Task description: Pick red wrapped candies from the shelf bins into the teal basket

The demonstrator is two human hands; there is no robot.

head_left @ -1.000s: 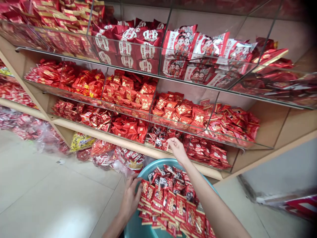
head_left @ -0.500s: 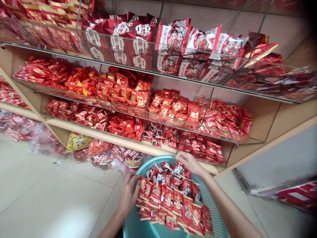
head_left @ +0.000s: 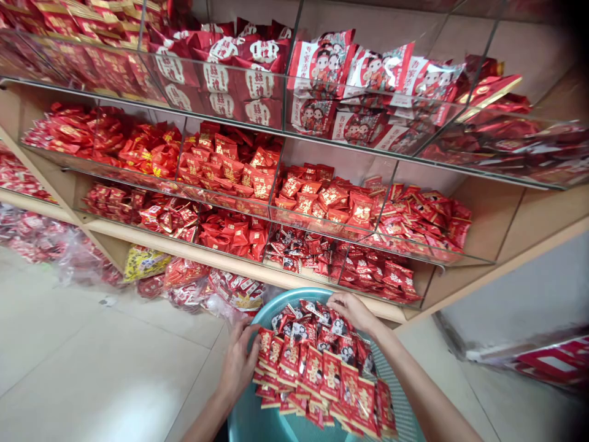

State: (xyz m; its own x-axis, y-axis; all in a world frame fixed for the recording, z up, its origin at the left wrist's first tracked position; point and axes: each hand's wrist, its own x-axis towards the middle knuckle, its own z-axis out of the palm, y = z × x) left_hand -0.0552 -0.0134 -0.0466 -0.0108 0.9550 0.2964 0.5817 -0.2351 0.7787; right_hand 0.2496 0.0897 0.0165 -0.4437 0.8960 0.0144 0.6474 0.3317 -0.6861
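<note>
A teal plastic basket (head_left: 263, 314) stands in front of me, with many small red packets (head_left: 314, 373) inside. Those nearer me carry gold characters; the ones at the back have black-and-white cartoon figures. My left hand (head_left: 239, 359) is closed over the basket's left rim, its thumb on the inside beside the packets. At the back right, my right hand (head_left: 355, 312) reaches over the rim with its fingers curled and pinched at a red cartoon packet (head_left: 339, 323). Its fingertips are partly hidden.
A wooden shelf unit (head_left: 294, 280) with clear dividers spans the view, its compartments full of red packets. Plastic bags of packets (head_left: 186, 291) lie on the tiled floor (head_left: 92, 368) along its base. A grey wall (head_left: 519, 301) stands at right.
My right hand has shifted slightly right and down along the back of the basket, and the cartoon packet at its fingers has moved a little with it. My left hand stays put.
</note>
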